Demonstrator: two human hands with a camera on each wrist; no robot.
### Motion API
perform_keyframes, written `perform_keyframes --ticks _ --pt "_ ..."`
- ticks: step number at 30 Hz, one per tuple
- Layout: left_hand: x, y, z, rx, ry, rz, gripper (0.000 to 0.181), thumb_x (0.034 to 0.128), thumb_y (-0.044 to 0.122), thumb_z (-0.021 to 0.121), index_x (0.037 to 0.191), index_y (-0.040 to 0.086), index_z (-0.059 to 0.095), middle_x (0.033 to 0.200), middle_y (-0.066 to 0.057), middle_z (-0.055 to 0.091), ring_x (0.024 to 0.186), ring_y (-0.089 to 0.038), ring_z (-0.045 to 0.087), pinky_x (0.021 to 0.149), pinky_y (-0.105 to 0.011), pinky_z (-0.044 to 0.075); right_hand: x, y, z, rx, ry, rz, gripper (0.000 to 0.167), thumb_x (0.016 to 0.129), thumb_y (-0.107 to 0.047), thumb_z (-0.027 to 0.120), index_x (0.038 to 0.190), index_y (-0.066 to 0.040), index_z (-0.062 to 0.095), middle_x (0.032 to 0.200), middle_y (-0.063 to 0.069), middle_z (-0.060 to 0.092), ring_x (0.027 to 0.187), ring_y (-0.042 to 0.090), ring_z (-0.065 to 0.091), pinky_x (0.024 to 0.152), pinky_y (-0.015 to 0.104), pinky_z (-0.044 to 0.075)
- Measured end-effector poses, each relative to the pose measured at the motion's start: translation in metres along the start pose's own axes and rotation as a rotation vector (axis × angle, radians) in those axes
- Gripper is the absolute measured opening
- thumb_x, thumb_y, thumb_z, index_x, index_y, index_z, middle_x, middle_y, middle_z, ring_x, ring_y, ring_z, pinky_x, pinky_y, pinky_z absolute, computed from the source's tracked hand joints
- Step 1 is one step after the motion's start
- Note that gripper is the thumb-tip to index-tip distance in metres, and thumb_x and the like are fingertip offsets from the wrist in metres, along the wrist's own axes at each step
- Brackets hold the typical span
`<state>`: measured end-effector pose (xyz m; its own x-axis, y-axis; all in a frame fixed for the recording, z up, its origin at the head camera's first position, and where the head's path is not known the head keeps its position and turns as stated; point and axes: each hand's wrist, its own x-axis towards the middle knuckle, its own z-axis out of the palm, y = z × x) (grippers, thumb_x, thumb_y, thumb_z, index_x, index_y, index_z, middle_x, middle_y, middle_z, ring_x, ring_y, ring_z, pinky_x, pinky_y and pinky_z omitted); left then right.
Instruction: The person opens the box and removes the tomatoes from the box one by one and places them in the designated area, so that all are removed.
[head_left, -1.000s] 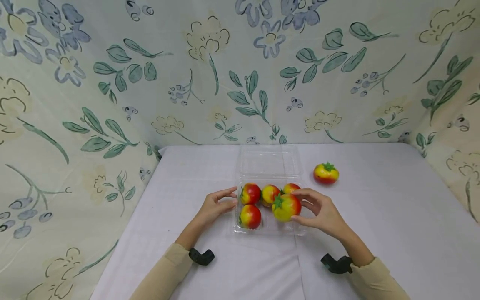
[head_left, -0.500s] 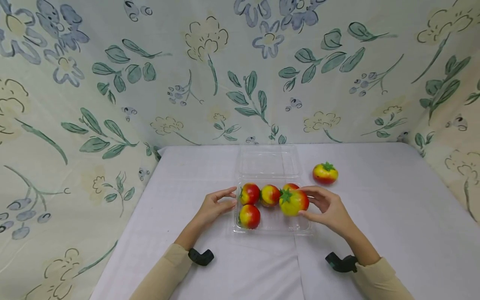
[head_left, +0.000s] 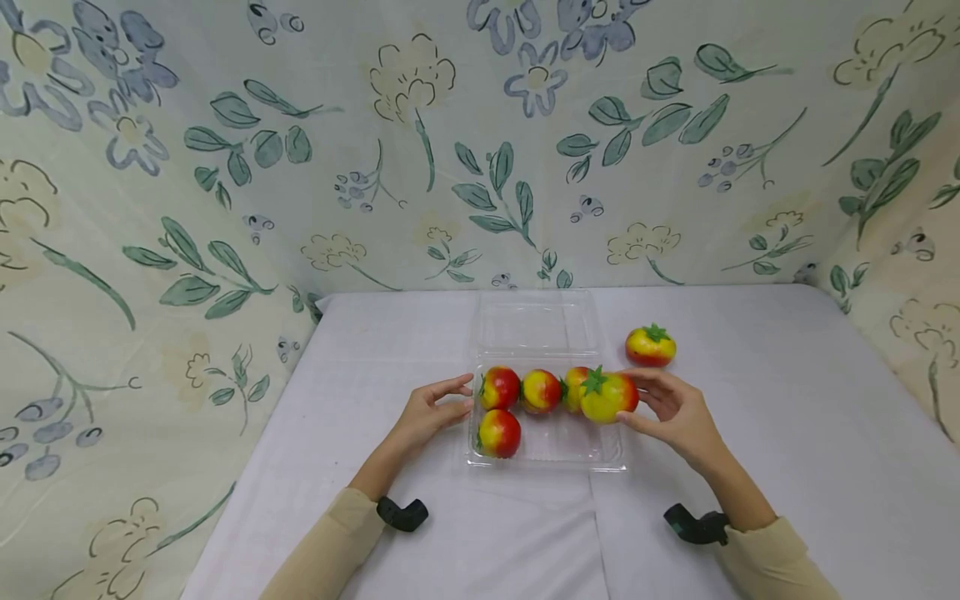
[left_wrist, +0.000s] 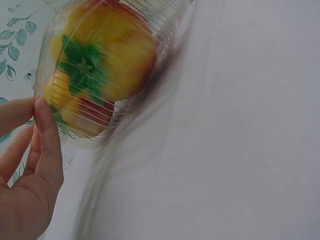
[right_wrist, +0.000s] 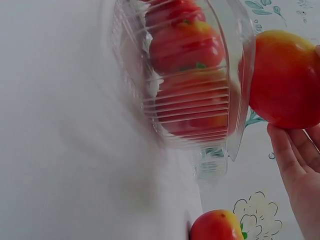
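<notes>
A clear plastic clamshell box (head_left: pixel 555 450) lies with its lid folded back, holding several red-and-yellow tomatoes with green leafy tops. One such tomato (head_left: pixel 500 433) sits in the front left of the box; others line the back row. My left hand (head_left: pixel 431 414) pinches the box's left rim between thumb and finger, as the left wrist view shows at the rim (left_wrist: pixel 42 82). Over the box's right side, my right hand (head_left: pixel 675 414) holds another tomato (head_left: pixel 609 398) by its right side, raised above the rim. It partly hides the back-right tomato (head_left: pixel 575 385).
A loose tomato (head_left: pixel 651 346) rests on the white cloth (head_left: pixel 772 375) right of the lid (head_left: pixel 536 325). The lid lies flat behind the box. A flower-printed curtain (head_left: pixel 450 150) rises behind the table and at both sides.
My right hand has moved right and slightly away with its tomato, from above the middle-right of the box to its right edge. My left hand stays on the left rim.
</notes>
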<state>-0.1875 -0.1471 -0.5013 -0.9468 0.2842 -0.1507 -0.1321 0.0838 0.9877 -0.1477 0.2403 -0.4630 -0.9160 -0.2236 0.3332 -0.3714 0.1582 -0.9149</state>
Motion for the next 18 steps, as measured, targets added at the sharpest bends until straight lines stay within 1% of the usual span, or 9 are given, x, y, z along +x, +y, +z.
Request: perform_keyframes --ticks 5,7,10,14,17,18 --pt "-0.001 0.0 0.001 -0.01 0.003 0.008 0.047 0.0946 0.007 0.069 0.14 0.005 0.057 0.122 -0.016 0.059 0.09 -0.016 0.068 0.085 -0.029 0.057 -0.001 0.002 -0.005 -0.009 0.029 0.003 0.053 0.081 0.013 0.075 0.13 0.01 0.054 0.127 -0.004 0.061 0.117 0.007 0.056 0.097 0.016 0.046" --pt "-0.002 0.0 0.001 -0.02 0.003 0.017 0.048 0.095 0.009 0.069 0.141 0.007 0.057 0.124 -0.016 0.059 0.09 -0.014 0.068 0.085 -0.028 0.057 -0.002 0.002 -0.007 -0.014 0.041 0.005 0.053 0.081 0.013 0.075 0.13 0.009 0.054 0.127 -0.002 0.06 0.118 0.007 0.056 0.097 0.015 0.046" --pt "-0.002 -0.001 0.001 -0.023 0.005 0.023 0.048 0.095 0.011 0.069 0.141 0.008 0.057 0.124 -0.016 0.058 0.09 -0.015 0.068 0.085 -0.028 0.057 -0.003 0.002 -0.01 -0.013 0.056 0.008 0.052 0.082 0.013 0.074 0.13 0.008 0.055 0.129 0.003 0.059 0.118 0.006 0.055 0.096 0.015 0.046" --pt "-0.001 -0.003 0.001 -0.017 0.007 0.022 0.047 0.0941 0.013 0.071 0.14 0.009 0.059 0.123 -0.016 0.059 0.089 -0.016 0.068 0.085 -0.028 0.057 -0.005 0.003 -0.014 -0.015 0.071 0.007 0.052 0.082 0.013 0.074 0.13 0.004 0.057 0.131 0.01 0.057 0.118 0.005 0.055 0.096 0.015 0.046" --pt "-0.001 -0.003 0.001 -0.011 0.008 0.028 0.047 0.0936 0.014 0.071 0.139 0.009 0.06 0.122 -0.016 0.059 0.09 -0.017 0.068 0.086 -0.028 0.057 -0.006 0.005 -0.018 -0.033 0.088 0.014 0.052 0.082 0.012 0.074 0.13 0.002 0.057 0.13 0.01 0.056 0.118 0.004 0.055 0.095 0.014 0.046" --pt "-0.001 -0.003 0.001 -0.007 0.008 0.031 0.047 0.0935 0.014 0.072 0.139 0.009 0.06 0.122 -0.016 0.059 0.091 -0.017 0.068 0.086 -0.028 0.057 -0.007 0.006 -0.019 -0.035 0.096 0.022 0.052 0.082 0.012 0.074 0.13 0.004 0.057 0.13 0.008 0.056 0.117 0.004 0.055 0.095 0.014 0.046"
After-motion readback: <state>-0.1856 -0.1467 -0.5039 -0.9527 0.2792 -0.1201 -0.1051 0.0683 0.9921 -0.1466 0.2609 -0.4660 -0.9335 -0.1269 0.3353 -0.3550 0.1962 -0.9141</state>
